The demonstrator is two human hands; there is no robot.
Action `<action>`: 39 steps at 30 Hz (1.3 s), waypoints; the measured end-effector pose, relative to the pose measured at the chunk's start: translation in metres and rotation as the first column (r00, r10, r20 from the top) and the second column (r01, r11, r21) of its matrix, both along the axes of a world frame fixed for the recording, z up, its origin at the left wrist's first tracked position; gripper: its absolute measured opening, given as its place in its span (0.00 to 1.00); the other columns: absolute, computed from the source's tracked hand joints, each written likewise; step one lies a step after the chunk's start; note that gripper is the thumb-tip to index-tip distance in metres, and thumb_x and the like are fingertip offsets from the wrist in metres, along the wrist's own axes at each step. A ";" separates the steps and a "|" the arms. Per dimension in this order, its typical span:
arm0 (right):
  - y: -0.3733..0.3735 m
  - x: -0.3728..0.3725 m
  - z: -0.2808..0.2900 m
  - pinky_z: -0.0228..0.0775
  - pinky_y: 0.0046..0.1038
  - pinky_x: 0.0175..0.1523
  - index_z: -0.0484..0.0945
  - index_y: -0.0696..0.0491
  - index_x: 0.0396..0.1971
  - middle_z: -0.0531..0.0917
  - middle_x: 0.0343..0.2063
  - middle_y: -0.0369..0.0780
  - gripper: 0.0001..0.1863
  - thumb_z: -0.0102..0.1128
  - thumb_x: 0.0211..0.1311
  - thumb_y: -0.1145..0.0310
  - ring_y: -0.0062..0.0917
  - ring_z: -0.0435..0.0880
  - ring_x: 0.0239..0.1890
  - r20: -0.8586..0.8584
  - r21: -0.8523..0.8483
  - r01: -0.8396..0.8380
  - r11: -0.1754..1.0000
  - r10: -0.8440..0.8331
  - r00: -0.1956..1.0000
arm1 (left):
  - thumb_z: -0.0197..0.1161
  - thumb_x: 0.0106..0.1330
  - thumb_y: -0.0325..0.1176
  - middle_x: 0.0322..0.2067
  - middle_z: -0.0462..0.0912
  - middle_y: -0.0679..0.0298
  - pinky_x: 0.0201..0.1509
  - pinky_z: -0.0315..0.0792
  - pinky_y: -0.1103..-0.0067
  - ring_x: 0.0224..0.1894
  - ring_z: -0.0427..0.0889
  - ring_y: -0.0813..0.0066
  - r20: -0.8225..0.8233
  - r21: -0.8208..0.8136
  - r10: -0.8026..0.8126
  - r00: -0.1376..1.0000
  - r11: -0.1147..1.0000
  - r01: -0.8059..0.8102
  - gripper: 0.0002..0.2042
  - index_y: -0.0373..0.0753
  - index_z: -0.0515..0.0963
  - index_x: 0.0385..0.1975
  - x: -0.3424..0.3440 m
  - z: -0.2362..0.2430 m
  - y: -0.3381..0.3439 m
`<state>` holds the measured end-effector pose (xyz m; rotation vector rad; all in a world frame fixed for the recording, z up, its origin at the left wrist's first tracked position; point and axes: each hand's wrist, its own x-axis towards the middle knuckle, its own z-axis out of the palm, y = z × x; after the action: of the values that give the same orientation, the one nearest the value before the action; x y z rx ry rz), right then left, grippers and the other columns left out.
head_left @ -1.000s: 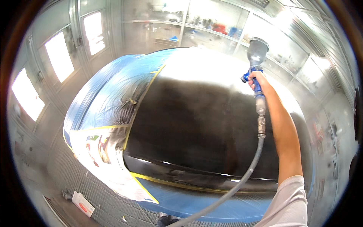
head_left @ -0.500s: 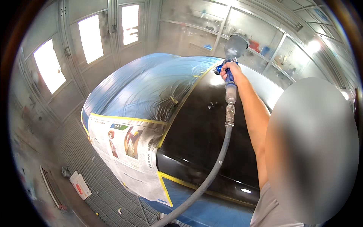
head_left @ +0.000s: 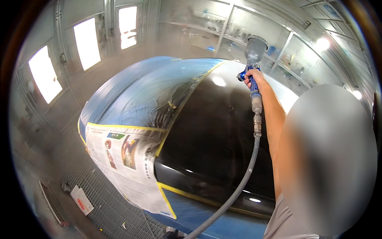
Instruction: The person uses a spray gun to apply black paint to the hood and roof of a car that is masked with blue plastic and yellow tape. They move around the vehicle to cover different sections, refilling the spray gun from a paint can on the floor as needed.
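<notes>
My right hand (head_left: pixel 254 77) is closed round the grip of a blue spray gun (head_left: pixel 242 75). A grey paint cup (head_left: pixel 256 48) sits on top of the gun, and a grey air hose (head_left: pixel 247 175) hangs from its handle down to the lower edge. The gun is held above the far part of a glossy black car panel (head_left: pixel 207 131), apart from it, with its nozzle end to the left. Blue masking film (head_left: pixel 135 85) and a newspaper sheet (head_left: pixel 119 159), edged with yellow tape, border the panel on the left. My left hand is out of view.
Grated floor (head_left: pixel 107 195) runs along the left, with a white box (head_left: pixel 82 200) lying near the wall. Bright windows (head_left: pixel 86 44) line the left wall. Panelled walls with lamps (head_left: pixel 322 44) stand beyond the car. A blurred oval (head_left: pixel 328 159) hides much of the right side.
The spray gun in my right hand has moved to the right across the panel, and the hose has swung right with it. The view has shifted slightly.
</notes>
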<state>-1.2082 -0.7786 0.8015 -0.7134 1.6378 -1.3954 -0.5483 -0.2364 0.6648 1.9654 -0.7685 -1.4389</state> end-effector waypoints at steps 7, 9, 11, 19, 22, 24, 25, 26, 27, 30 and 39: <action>0.098 -0.085 0.013 0.63 0.22 0.14 0.71 0.58 0.21 0.74 0.16 0.40 0.05 0.54 0.47 0.72 0.22 0.73 0.15 -0.095 0.090 0.148 0.985 -0.140 0.986 | 0.69 0.55 0.28 0.13 0.68 0.74 0.20 0.57 0.81 0.19 0.63 0.86 -0.092 -0.048 -0.175 0.980 0.984 0.171 0.14 0.38 0.70 0.14 -0.046 0.042 -0.044; 0.131 -0.116 0.019 0.63 0.22 0.14 0.71 0.58 0.21 0.74 0.16 0.40 0.05 0.55 0.47 0.72 0.22 0.74 0.15 -0.101 0.099 0.216 0.971 -0.207 0.973 | 0.68 0.55 0.27 0.14 0.68 0.74 0.21 0.58 0.81 0.20 0.63 0.86 -0.109 -0.049 -0.243 0.964 0.970 0.239 0.14 0.38 0.69 0.14 -0.046 0.037 -0.045; 0.159 -0.131 0.030 0.64 0.23 0.14 0.71 0.59 0.21 0.73 0.16 0.40 0.05 0.55 0.46 0.73 0.22 0.74 0.14 -0.161 0.078 0.268 0.960 -0.253 0.954 | 0.68 0.54 0.25 0.15 0.68 0.74 0.22 0.59 0.82 0.21 0.63 0.86 -0.144 -0.057 -0.272 0.951 0.962 0.267 0.13 0.38 0.69 0.16 -0.046 0.035 -0.043; 0.280 -0.240 0.034 0.62 0.22 0.14 0.69 0.58 0.21 0.72 0.17 0.40 0.04 0.53 0.45 0.74 0.22 0.73 0.15 -0.166 0.091 0.475 0.875 -0.457 0.874 | 0.66 0.51 0.19 0.21 0.74 0.71 0.31 0.65 0.82 0.25 0.68 0.85 -0.318 -0.032 -0.305 0.898 0.950 0.312 0.09 0.38 0.72 0.26 -0.080 0.050 -0.052; 0.330 -0.281 0.037 0.62 0.22 0.14 0.68 0.58 0.20 0.70 0.17 0.40 0.04 0.52 0.44 0.75 0.22 0.72 0.15 -0.152 0.069 0.521 0.851 -0.507 0.848 | 0.64 0.50 0.16 0.23 0.73 0.70 0.33 0.65 0.83 0.27 0.70 0.84 -0.320 -0.020 -0.331 0.888 0.939 0.343 0.10 0.38 0.72 0.28 -0.090 0.052 -0.051; 0.358 -0.296 0.038 0.62 0.22 0.14 0.67 0.58 0.20 0.70 0.16 0.40 0.04 0.52 0.44 0.75 0.22 0.71 0.15 -0.159 0.051 0.556 0.829 -0.543 0.825 | 0.61 0.48 0.14 0.24 0.72 0.70 0.34 0.65 0.83 0.27 0.69 0.83 -0.302 -0.033 -0.425 0.853 0.899 0.436 0.12 0.39 0.72 0.29 -0.084 0.044 -0.048; 0.372 -0.296 0.037 0.62 0.23 0.14 0.67 0.58 0.19 0.70 0.16 0.40 0.04 0.52 0.44 0.75 0.22 0.71 0.15 -0.214 0.019 0.572 0.820 -0.555 0.804 | 0.61 0.48 0.14 0.24 0.72 0.70 0.34 0.65 0.83 0.27 0.69 0.83 -0.305 -0.063 -0.469 0.829 0.878 0.474 0.12 0.39 0.72 0.29 -0.086 0.043 -0.048; 0.386 -0.304 0.038 0.62 0.23 0.14 0.67 0.57 0.19 0.70 0.16 0.40 0.05 0.52 0.44 0.74 0.23 0.71 0.14 -0.213 0.013 0.597 0.802 -0.581 0.785 | 0.60 0.48 0.14 0.23 0.72 0.71 0.33 0.65 0.83 0.26 0.68 0.83 -0.307 -0.094 -0.512 0.802 0.855 0.510 0.13 0.39 0.72 0.29 -0.088 0.042 -0.048; 0.402 -0.310 0.040 0.62 0.22 0.14 0.67 0.57 0.19 0.70 0.16 0.40 0.05 0.53 0.44 0.74 0.23 0.72 0.14 -0.223 0.021 0.619 0.785 -0.600 0.768 | 0.59 0.48 0.13 0.25 0.71 0.70 0.34 0.65 0.83 0.28 0.68 0.83 -0.330 -0.072 -0.535 0.778 0.836 0.545 0.13 0.39 0.72 0.30 -0.087 0.041 -0.048; 0.446 -0.321 0.050 0.62 0.23 0.14 0.67 0.57 0.18 0.71 0.16 0.40 0.05 0.52 0.44 0.73 0.24 0.72 0.14 -0.232 0.030 0.670 0.742 -0.647 0.726 | 0.59 0.48 0.13 0.29 0.71 0.69 0.36 0.65 0.84 0.30 0.68 0.83 -0.363 -0.187 -0.623 0.693 0.777 0.601 0.14 0.39 0.71 0.32 -0.095 0.041 -0.053; 0.555 -0.332 0.065 0.63 0.23 0.15 0.69 0.58 0.20 0.71 0.16 0.40 0.04 0.52 0.44 0.74 0.23 0.72 0.15 -0.342 0.021 0.804 0.594 -0.751 0.564 | 0.67 0.52 0.20 0.35 0.71 0.66 0.36 0.65 0.83 0.33 0.70 0.81 -0.452 -0.174 -0.663 0.597 0.721 0.671 0.15 0.40 0.72 0.38 -0.094 0.035 -0.049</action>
<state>-1.5400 -0.2233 0.8666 -0.0264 2.4759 -1.7564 -0.6426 -0.2857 0.6998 1.2185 -1.3295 -2.2621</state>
